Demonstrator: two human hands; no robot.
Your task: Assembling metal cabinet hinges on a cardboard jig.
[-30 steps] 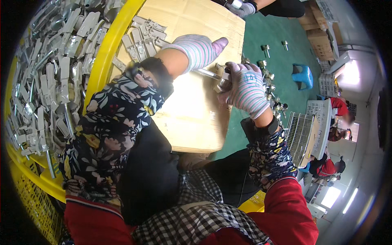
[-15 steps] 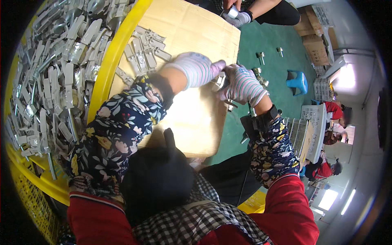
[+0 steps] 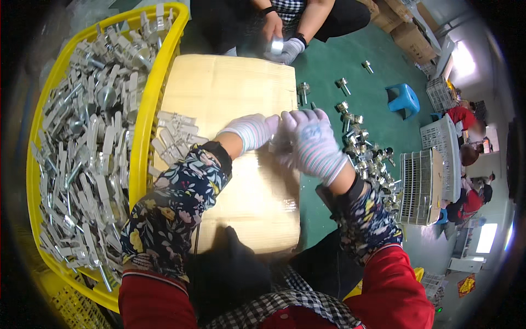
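Observation:
Both my hands wear striped knit gloves and meet above the right part of a tan cardboard sheet. My right hand is closed, its fingers curled around a small silver metal part that is mostly hidden and blurred. Close against it from the left, my left hand is also closed, thumb side toward the part; whatever it grips cannot be made out. Left of my left hand, several grey lever-shaped pieces lie in a small pile on the cardboard.
At the left stands a yellow basket heaped with grey levers, bolts and metal parts. Metal pieces with bolts are scattered over the green floor at right, near a blue stool and white crates. Across the cardboard, a co-worker's gloved hand holds a silver part.
My view has shifted, showing more of the basket and floor pieces. My right hand has turned, back upward, over the metal part; my left hand stays close beside it.

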